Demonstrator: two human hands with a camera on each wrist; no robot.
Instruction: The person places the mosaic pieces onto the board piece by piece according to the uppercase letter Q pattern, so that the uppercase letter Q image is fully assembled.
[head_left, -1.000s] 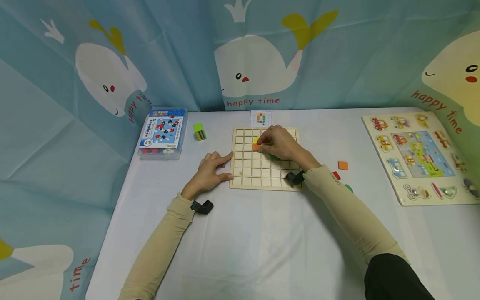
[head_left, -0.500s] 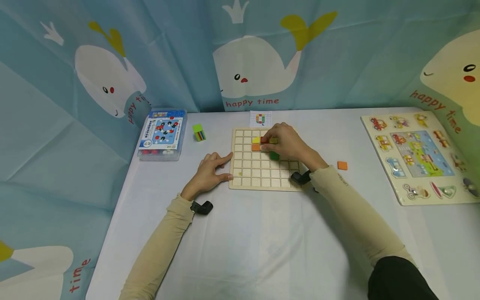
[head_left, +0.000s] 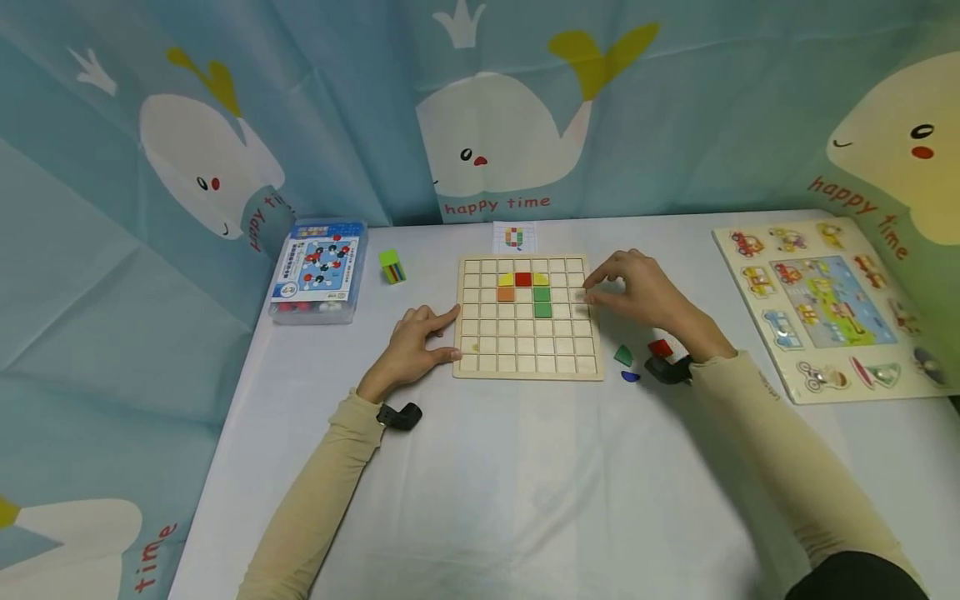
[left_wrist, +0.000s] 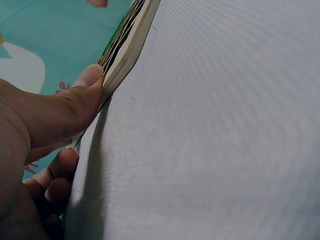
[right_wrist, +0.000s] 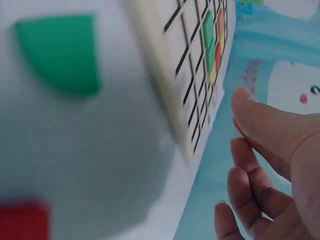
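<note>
My left hand (head_left: 412,348) braces the left edge of a wooden grid board (head_left: 491,333) with thumb and forefinger; in the left wrist view its thumb (left_wrist: 75,107) presses the rim. On the board a red square (head_left: 522,279) sits between two yellow rounded pieces (head_left: 506,280), with an orange square (head_left: 506,294) under the left one and two green squares (head_left: 542,310) under the right. My right hand (head_left: 637,292) hovers at the board's right edge, fingers loosely bent, with nothing seen between them. Near its wrist lie a green quarter-round (head_left: 623,355), a red piece (head_left: 660,348) and a blue piece (head_left: 630,377).
Behind the board lies a pattern card (head_left: 514,237). A clear plastic case (head_left: 318,271) and a small striped block (head_left: 392,267) stand to the left. At the right is a picture peg puzzle (head_left: 832,308). A whale-print curtain (head_left: 345,125) closes off the back.
My right hand has let go of the red square in the board's top row and moved right, off the pieces. My left hand stays at the board's edge. The view has shifted slightly.
</note>
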